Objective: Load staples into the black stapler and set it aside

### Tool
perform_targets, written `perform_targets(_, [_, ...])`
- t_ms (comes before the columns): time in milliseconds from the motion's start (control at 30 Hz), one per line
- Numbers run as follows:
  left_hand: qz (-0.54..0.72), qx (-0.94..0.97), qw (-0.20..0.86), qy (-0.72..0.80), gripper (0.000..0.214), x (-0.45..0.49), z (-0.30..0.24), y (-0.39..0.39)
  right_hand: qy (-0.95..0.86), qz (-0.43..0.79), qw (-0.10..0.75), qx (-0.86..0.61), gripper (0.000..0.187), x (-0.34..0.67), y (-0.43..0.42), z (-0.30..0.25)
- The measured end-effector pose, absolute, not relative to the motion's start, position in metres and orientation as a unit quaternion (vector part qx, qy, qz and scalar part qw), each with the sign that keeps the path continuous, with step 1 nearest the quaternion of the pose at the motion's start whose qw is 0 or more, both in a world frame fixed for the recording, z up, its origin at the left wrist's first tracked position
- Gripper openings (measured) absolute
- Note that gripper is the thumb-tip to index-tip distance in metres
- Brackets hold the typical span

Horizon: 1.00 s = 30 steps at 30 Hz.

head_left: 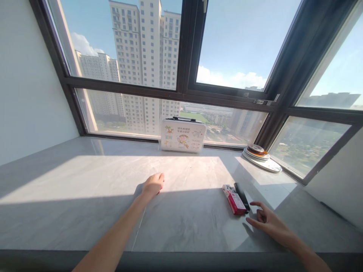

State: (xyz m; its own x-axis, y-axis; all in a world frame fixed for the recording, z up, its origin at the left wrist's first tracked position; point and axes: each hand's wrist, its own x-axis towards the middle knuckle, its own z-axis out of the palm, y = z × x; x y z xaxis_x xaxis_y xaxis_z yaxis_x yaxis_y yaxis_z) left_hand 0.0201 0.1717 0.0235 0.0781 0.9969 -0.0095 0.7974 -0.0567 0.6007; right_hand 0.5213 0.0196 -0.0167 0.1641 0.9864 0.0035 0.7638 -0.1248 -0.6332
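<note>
My left hand (152, 184) is closed over the marble-look sill, its fingers curled together. A bit of red shows under its fingertips, but what it belongs to is hidden. My right hand (268, 222) has thumb and index finger spread apart, the other fingers bent, and nothing between them. Just left of its fingertips lies a small red and white box (234, 200). Along the box's right side rests a slim black object (242, 196), whose kind I cannot tell.
A white case with cartoon prints (183, 136) stands upright against the window. Stacked plates and round discs (261, 158) sit in the back right corner. The sill's front edge (170, 251) runs nearest me, and dark window frames (127, 87) rise behind.
</note>
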Motion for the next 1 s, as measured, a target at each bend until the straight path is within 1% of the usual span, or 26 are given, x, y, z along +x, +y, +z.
perform_targets(67, [0.224, 0.700, 0.202, 0.648, 0.045, 0.001, 0.020, 0.160, -0.618, 0.196, 0.242, -0.722, 0.097, 0.519, 0.024, -0.016])
perform_targets(133, [0.230, 0.710, 0.174, 0.642, 0.041, -0.006, 0.016, 0.150, -0.614, 0.152, 0.242, -0.736, 0.109, 0.512, 0.028, -0.019])
perform_targets(333, [0.229, 0.723, 0.124, 0.641, 0.045, 0.000, 0.006, 0.142, -0.572, -0.015, 0.288, -0.768, 0.128, 0.451, 0.040, -0.036])
perform_targets(400, [0.224, 0.728, 0.112, 0.638, 0.043, 0.000, 0.006, 0.141, -0.566, -0.042, 0.303, -0.766, 0.124, 0.432, 0.042, -0.038])
perform_targets(533, [0.208, 0.742, 0.096, 0.631, 0.039, -0.002, 0.009, 0.135, -0.581, -0.047, 0.322, -0.746, 0.093, 0.416, 0.045, -0.034])
perform_targets(600, [0.201, 0.748, 0.092, 0.626, 0.039, -0.003, 0.012, 0.131, -0.583, -0.057, 0.330, -0.740, 0.082, 0.414, 0.044, -0.031])
perform_targets(733, [0.195, 0.759, 0.088, 0.615, 0.039, -0.004, 0.015, 0.125, -0.582, -0.072, 0.337, -0.737, 0.077, 0.409, 0.041, -0.028])
perform_targets(1000, [0.189, 0.762, 0.079, 0.615, 0.039, -0.004, 0.007, 0.131, -0.585, -0.084, 0.339, -0.732, 0.080, 0.407, 0.040, -0.031])
